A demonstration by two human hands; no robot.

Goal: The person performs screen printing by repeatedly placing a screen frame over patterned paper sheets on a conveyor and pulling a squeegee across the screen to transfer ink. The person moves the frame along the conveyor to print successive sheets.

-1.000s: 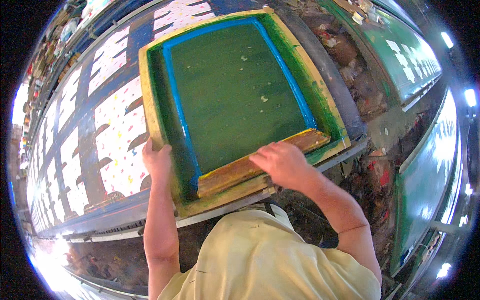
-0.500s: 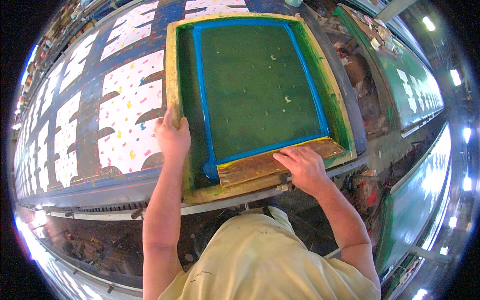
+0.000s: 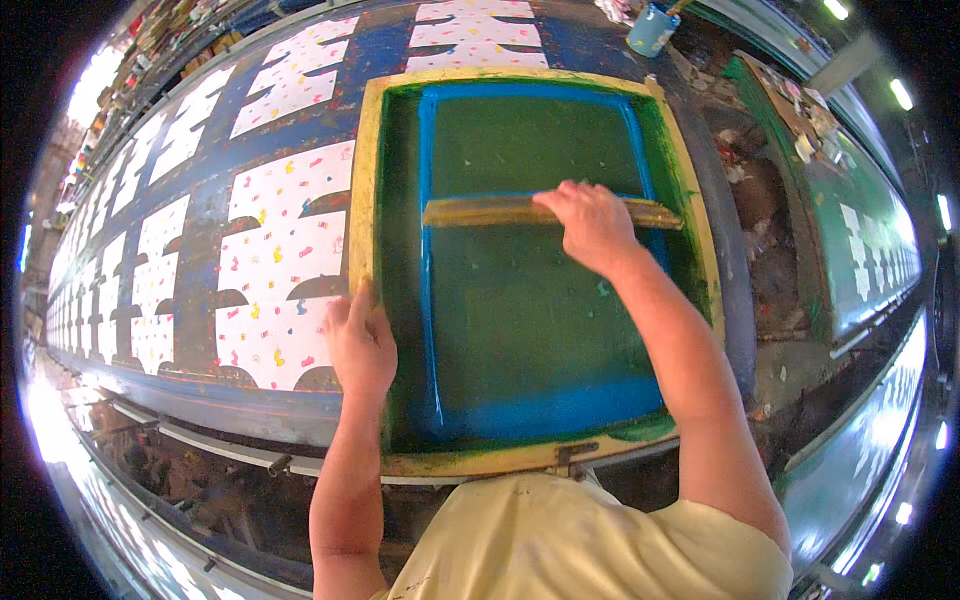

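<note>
My right hand (image 3: 595, 230) is wrapped over the wooden squeegee (image 3: 480, 213), which lies across the framed screen (image 3: 490, 462), just toward 12 o'clock of its middle. My left hand (image 3: 362, 342) curls its fingers on the yellow side rail (image 3: 365, 200) at 8 o'clock. White printed pieces (image 3: 280, 265) lie on the desk (image 3: 198, 262) toward 9 o'clock; a blue pot (image 3: 652, 32) stands at 1 o'clock.

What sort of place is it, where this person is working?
Most likely a screen-printing workshop. A framed screen rests on a long table, the right hand holds a squeegee-like bar across it, and rows of white pieces with small coloured motifs lie alongside.
</note>
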